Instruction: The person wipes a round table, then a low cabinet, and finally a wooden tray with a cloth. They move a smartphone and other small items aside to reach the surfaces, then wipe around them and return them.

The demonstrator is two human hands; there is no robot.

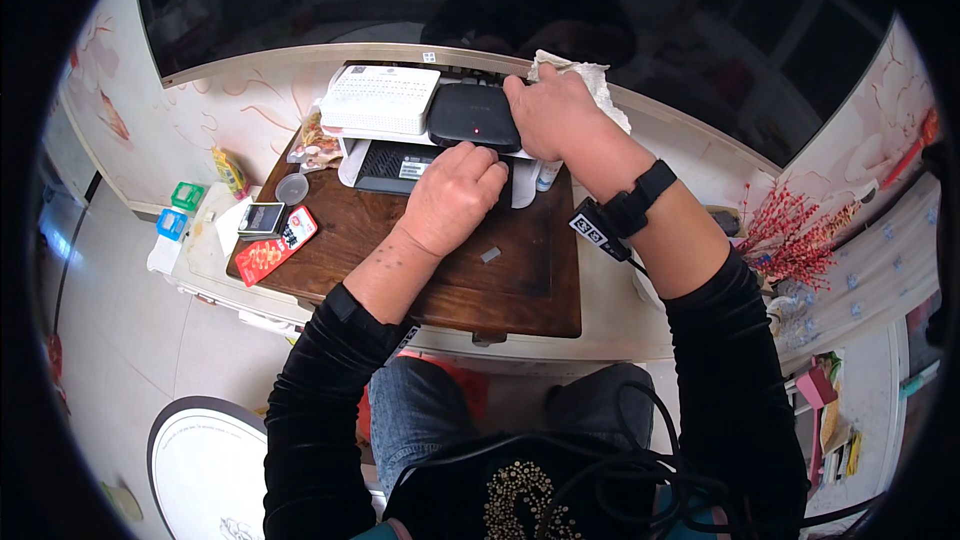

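Observation:
A black set-top box (474, 111) with a small red light rests on a white shelf stand (351, 165). My left hand (459, 191) is curled at the box's front edge, its fingertips hidden, so whether it grips the box or the shelf cannot be told. At the box's right side is my right hand (553, 112), holding a crumpled white cloth or paper towel (600, 86) that shows beyond the fingers. To the left of the black box sits a white router-like box (382, 99). Beneath, on the lower level, lies a dark vented device (382, 165) bearing a label.
A large television (315, 0) overhangs the back. The brown wooden table (450, 292) carries a small grey piece (490, 255), a red packet (276, 246), a dark box (262, 219) and a clear round lid (292, 187). Red dried branches (795, 240) stand right. Cables (637, 457) cross my lap.

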